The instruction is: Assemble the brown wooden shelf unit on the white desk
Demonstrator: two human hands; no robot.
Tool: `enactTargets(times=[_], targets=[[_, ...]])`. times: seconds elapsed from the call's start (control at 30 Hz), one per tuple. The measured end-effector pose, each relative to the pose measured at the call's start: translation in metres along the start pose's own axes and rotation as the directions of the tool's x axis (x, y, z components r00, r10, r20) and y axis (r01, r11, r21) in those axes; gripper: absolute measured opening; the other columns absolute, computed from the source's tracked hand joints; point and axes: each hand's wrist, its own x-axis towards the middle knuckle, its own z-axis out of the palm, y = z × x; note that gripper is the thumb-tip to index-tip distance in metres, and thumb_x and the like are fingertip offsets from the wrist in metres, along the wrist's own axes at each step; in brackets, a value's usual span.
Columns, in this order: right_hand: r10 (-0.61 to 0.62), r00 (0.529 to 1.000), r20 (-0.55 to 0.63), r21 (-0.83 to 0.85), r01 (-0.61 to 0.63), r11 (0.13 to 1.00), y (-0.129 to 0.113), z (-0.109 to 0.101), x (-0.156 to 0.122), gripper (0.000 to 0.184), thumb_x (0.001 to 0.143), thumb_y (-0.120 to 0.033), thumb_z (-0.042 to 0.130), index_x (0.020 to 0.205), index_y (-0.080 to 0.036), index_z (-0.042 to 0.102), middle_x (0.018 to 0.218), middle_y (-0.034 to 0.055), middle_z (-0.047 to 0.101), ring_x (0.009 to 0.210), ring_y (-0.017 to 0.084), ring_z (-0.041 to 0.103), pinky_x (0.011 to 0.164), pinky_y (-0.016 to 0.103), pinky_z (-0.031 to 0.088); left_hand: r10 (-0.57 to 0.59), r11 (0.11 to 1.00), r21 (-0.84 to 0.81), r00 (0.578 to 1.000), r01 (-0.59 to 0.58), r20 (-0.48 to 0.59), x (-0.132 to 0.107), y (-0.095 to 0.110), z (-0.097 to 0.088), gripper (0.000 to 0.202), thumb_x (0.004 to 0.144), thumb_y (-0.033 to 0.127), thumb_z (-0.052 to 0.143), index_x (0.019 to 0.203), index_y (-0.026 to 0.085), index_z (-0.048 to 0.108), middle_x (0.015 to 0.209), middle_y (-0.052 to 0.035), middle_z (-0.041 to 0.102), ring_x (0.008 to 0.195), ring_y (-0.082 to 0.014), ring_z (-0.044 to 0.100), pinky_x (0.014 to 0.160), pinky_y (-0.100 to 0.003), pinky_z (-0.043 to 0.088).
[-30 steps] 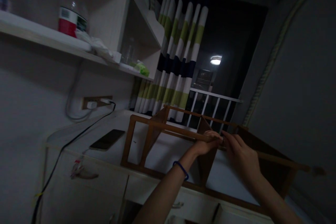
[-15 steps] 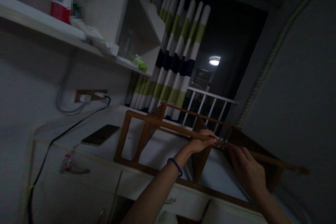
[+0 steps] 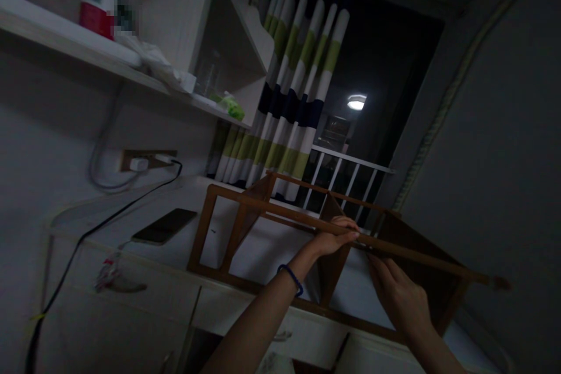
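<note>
Centrally: wooden rack [image 3: 201, 231], a brown open frame with upright dividers, standing on the pale tabletop [image 3: 272, 251].

Top rail [image 3: 280, 211]: long thin bar along the rack's near upper edge, running out past the rack's right end.

Left hand [image 3: 335, 239]: clenched over the top rail about midway along the rack, above the middle divider. A blue wristband [image 3: 290, 277] sits on the forearm below it.

Right hand [image 3: 397, 298]: just right of the left hand and under the rail, fingers [image 3: 376, 263] stretched upward and released, gripping nothing. Whether the tips touch the rail cannot be told.

Phone [image 3: 164, 226]: dark, lying flat on the tabletop just left of the rack.

Black cable [image 3: 109, 223]: left of the rack, running from the wall socket [image 3: 146, 159] down past the tabletop's edge.

Shelf [image 3: 65, 41]: on the wall above and left of the rack, bearing a bottle [image 3: 99, 6] with a red label.

Striped curtain [image 3: 293, 87]: behind the rack, hanging down to its far left corner.

White railing [image 3: 350, 178]: behind the rack, right of the curtain.
</note>
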Motion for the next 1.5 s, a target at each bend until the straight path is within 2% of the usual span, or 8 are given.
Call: enactTargets(times=[0.2,0.33,0.5,0.93,1.17,1.37,1.5], targets=[[-0.078,0.997,0.022,0.021,0.078,0.997,-0.018,0.001,0.005,0.028,0.090,-0.028,0.033,0.090,-0.017,0.059,0.069,0.0004,0.057,0.058,0.009,0.053,0.045,0.022,0.031,-0.003,1.000,0.004,1.000,0.003,-0.004,0.000,-0.001,0.000,0.017,0.077,0.030,0.050,0.081,0.017,0.060,0.091,-0.0029,0.059,0.099,-0.0164,0.048,0.094,-0.031,0.031],[-0.149,0.986,0.079,0.013,0.149,0.989,-0.026,0.001,0.011,0.019,0.085,-0.022,0.043,0.098,-0.016,0.056,0.071,0.0009,0.056,0.059,0.011,0.052,0.043,0.022,0.030,-0.014,1.000,0.008,1.000,0.014,0.003,0.000,-0.002,0.001,0.016,0.077,0.029,0.050,0.082,0.018,0.060,0.091,-0.0024,0.058,0.100,-0.0165,0.048,0.094,-0.031,0.031],[-0.228,0.962,0.151,0.028,0.226,0.974,-0.028,-0.003,0.019,0.039,0.074,-0.003,0.045,0.109,-0.018,0.049,0.078,0.0018,0.056,0.065,0.012,0.052,0.044,0.022,0.032,-0.014,1.000,-0.001,1.000,0.014,0.003,0.000,-0.001,0.000,0.015,0.077,0.029,0.050,0.081,0.018,0.060,0.092,-0.0022,0.059,0.100,-0.0164,0.048,0.094,-0.030,0.032],[-0.298,0.949,0.103,0.014,0.298,0.954,-0.023,-0.002,0.020,0.045,0.070,-0.001,0.043,0.110,-0.021,0.050,0.075,0.0018,0.055,0.060,0.012,0.049,0.048,0.023,0.032,0.004,1.000,-0.018,1.000,-0.004,0.003,0.001,-0.001,-0.001,0.015,0.075,0.029,0.053,0.080,0.017,0.060,0.090,-0.0032,0.060,0.100,-0.0173,0.048,0.094,-0.030,0.032],[-0.298,0.952,0.067,-0.005,0.299,0.954,-0.023,-0.004,0.027,0.056,0.071,-0.002,0.044,0.123,-0.020,0.039,0.074,0.0008,0.055,0.061,0.012,0.050,0.048,0.023,0.032,0.004,1.000,-0.029,1.000,-0.004,0.002,0.000,-0.002,-0.001,0.018,0.074,0.031,0.053,0.080,0.017,0.061,0.091,-0.0041,0.059,0.101,-0.0190,0.047,0.094,-0.032,0.031],[-0.320,0.947,0.040,-0.015,0.321,0.947,-0.023,-0.008,0.036,0.052,0.071,-0.004,0.045,0.121,-0.019,0.043,0.075,0.0020,0.056,0.059,0.013,0.050,0.047,0.024,0.032,0.012,0.999,-0.036,1.000,-0.012,-0.003,0.002,-0.005,0.000,0.018,0.072,0.032,0.053,0.078,0.016,0.060,0.088,-0.0039,0.059,0.098,-0.0189,0.049,0.093,-0.032,0.032],[-0.348,0.937,0.016,-0.023,0.349,0.937,-0.025,-0.011,0.044,0.037,0.073,-0.003,0.043,0.105,-0.017,0.054,0.079,0.0050,0.058,0.063,0.013,0.050,0.050,0.024,0.033,0.015,0.999,-0.044,1.000,-0.014,0.004,0.001,-0.004,0.000,0.018,0.073,0.032,0.053,0.078,0.016,0.060,0.089,-0.0038,0.059,0.098,-0.0182,0.049,0.094,-0.032,0.031]])
